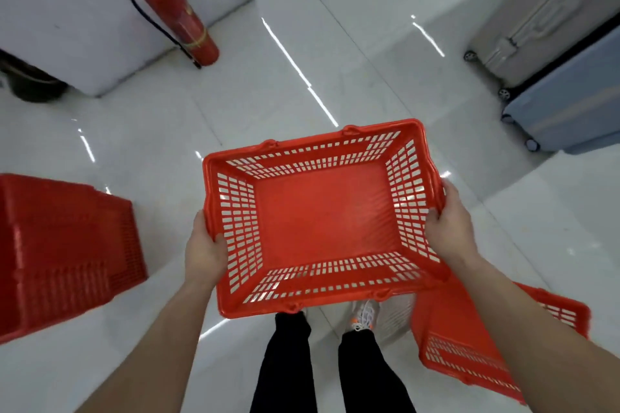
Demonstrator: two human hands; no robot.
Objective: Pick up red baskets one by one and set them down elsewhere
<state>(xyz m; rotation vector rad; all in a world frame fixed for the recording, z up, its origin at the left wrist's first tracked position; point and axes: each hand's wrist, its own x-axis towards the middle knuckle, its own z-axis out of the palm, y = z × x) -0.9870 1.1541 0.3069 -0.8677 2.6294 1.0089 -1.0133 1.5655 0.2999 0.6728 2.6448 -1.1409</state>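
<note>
Each grip, left hand [204, 250] and right hand [448, 223], clasps an end rim, keeping the empty red slotted plastic basket [322, 221] level above the floor.

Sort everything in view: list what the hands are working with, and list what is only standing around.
In hand:
- red basket, empty, held up by its short ends
- left hand gripping its left rim
- right hand gripping its right rim

Standing around:
- stack of red baskets on the floor, left
- another red basket under the right arm
- fire extinguisher
- two suitcases
</note>
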